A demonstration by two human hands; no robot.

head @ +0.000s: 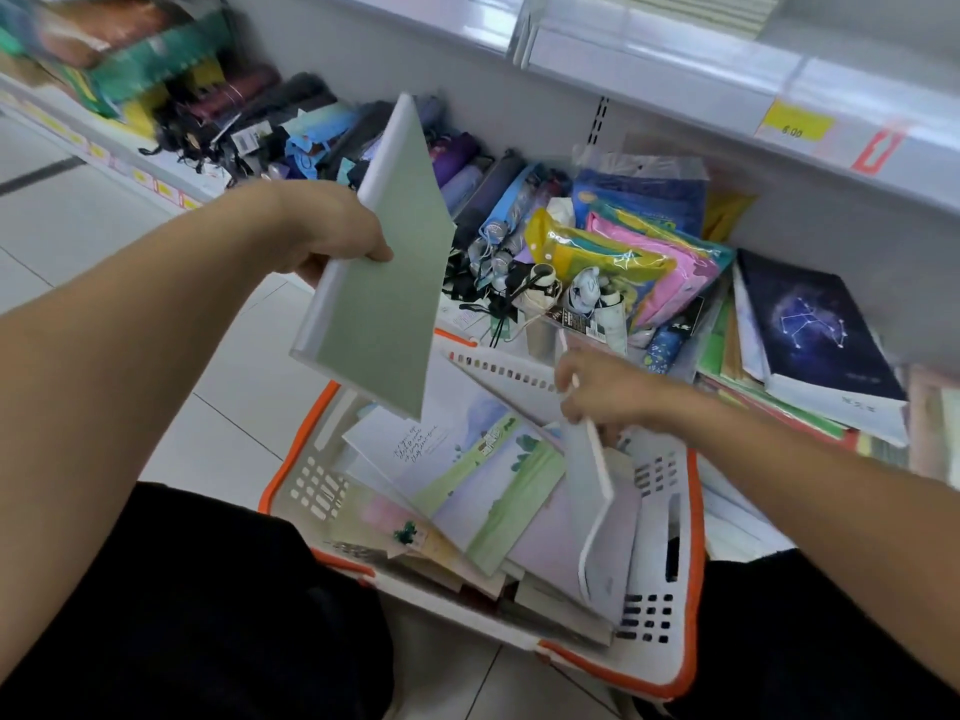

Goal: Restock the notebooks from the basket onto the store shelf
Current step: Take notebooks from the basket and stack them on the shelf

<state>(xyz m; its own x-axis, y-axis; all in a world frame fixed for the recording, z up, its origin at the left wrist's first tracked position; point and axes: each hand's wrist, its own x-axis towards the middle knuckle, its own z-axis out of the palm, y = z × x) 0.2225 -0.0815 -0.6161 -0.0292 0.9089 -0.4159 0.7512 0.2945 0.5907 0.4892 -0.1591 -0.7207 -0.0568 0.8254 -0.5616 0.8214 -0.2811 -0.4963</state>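
The left hand [332,236] grips a pale green notebook [387,283] by its long edge, thumb on the cover, holding it tilted in the air above the basket [691,579], with the forearm reaching in from the lower left. The right hand [597,392] is lower and to the right, down in the basket, its fingers pinching the top of a grey-blue notebook [587,470] that stands nearly upright among the rest; its forearm comes in from the right. The white basket with an orange rim sits on the floor between the person's knees, holding a loose pile of notebooks [483,491] with pastel covers; one white cover carries handwritten-style lines too small to read. Beyond it, the low shelf [831,210] holds folded umbrellas [483,184], plastic-wrapped packs and a dark blue notebook [815,324] with a constellation drawing. On the shelf edge above, a yellow price tag [794,123] reads "6.00"
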